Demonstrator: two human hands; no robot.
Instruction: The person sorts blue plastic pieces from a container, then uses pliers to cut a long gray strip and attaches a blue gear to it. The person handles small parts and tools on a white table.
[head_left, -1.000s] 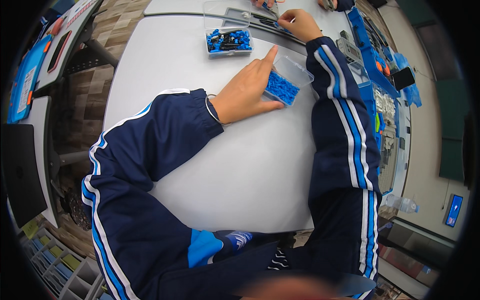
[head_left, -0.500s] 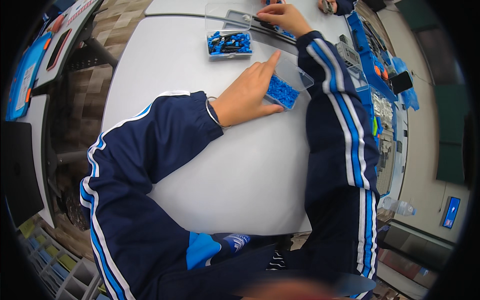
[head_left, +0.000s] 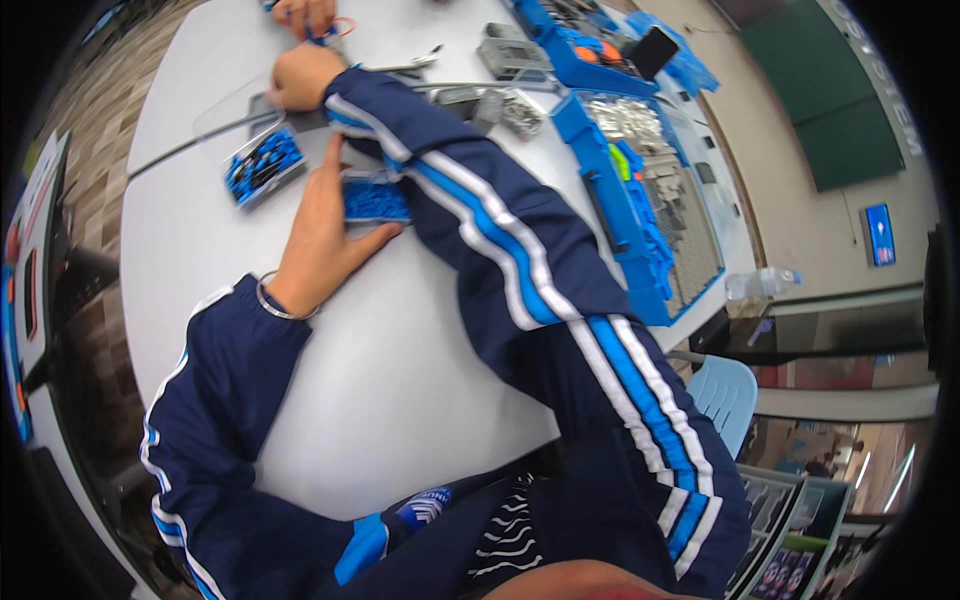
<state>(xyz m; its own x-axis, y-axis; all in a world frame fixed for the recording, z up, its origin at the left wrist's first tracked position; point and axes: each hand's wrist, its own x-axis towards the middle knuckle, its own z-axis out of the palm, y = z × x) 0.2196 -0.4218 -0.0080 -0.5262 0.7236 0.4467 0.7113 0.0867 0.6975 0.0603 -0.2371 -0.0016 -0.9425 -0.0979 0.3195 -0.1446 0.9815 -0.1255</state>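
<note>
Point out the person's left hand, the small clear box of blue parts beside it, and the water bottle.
left hand (head_left: 325, 235), head view, back of the hand
clear box (head_left: 262, 165), head view, blue parts inside
water bottle (head_left: 762, 284), head view, its body

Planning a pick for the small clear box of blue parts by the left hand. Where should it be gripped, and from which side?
Grip the box across its two long walls, coming straight down from above. It lies flat on the table with its open top up, so a side approach would probably just slide it. The left hand rests on another blue tray beside it, so I'd approach from the box's bare outer side.
</note>
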